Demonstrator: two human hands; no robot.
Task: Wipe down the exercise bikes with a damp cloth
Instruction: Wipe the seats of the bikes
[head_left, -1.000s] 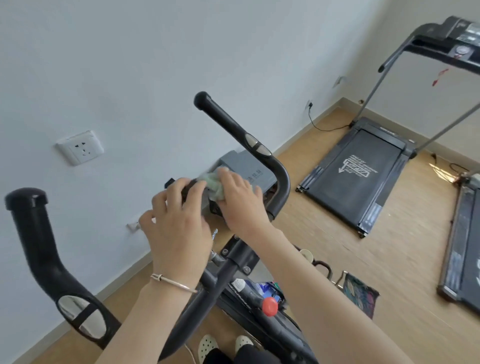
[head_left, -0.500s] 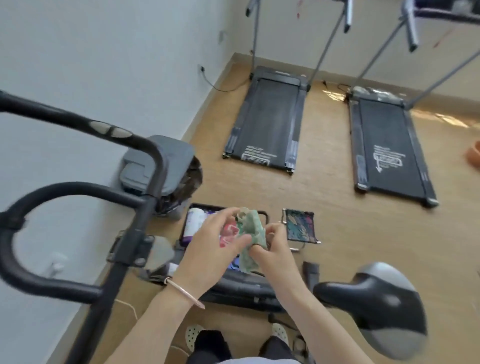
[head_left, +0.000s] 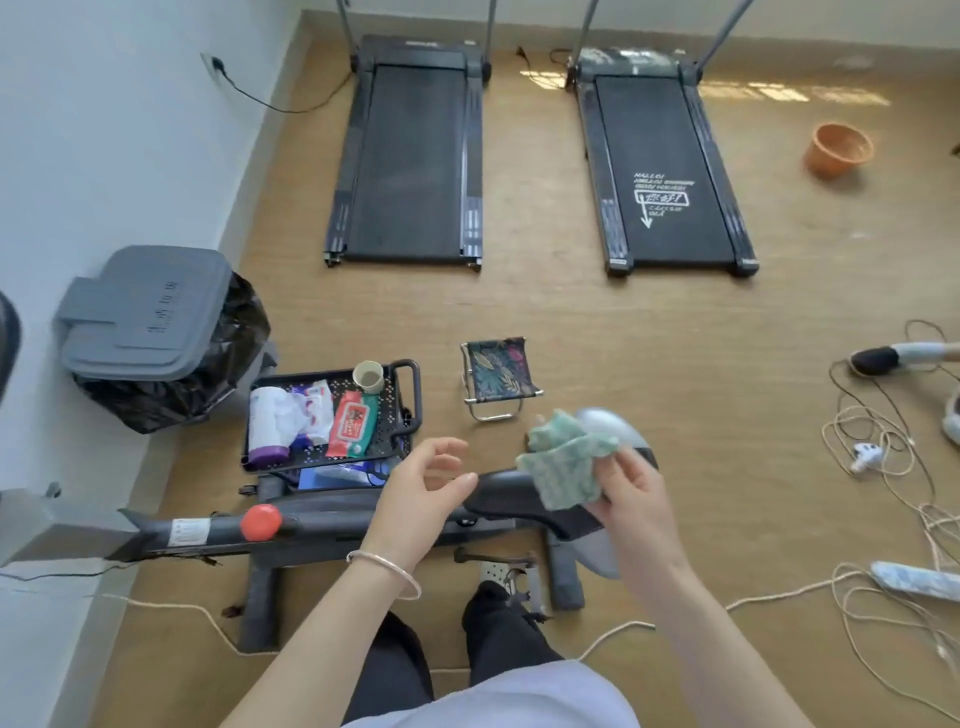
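The right hand (head_left: 631, 499) pinches the green cloth (head_left: 566, 465) between thumb and fingers. The cloth hangs crumpled over the saddle (head_left: 506, 496) of the bike (head_left: 322, 524), at 3 o'clock from the left hand (head_left: 421, 493); contact between cloth and saddle cannot be told. The left hand holds nothing: its fingers are loosely curled and spread, above the bike frame, with a bracelet (head_left: 384, 564) on the wrist. A red knob (head_left: 261, 522) sits on the frame at 9 o'clock from that hand. Beyond the bike, a black tray (head_left: 413, 382) at 11 o'clock carries wipes (head_left: 353, 423) and a cup (head_left: 369, 376). A grey bin (head_left: 145, 312) stands at 10 o'clock by the wall and a stool (head_left: 498, 371) at 12 o'clock. Farther off lie a treadmill (head_left: 410, 156) and a second treadmill (head_left: 665, 171) side by side, a pot (head_left: 839, 150) at 2 o'clock and loose cords (head_left: 883, 467) at 3 o'clock.
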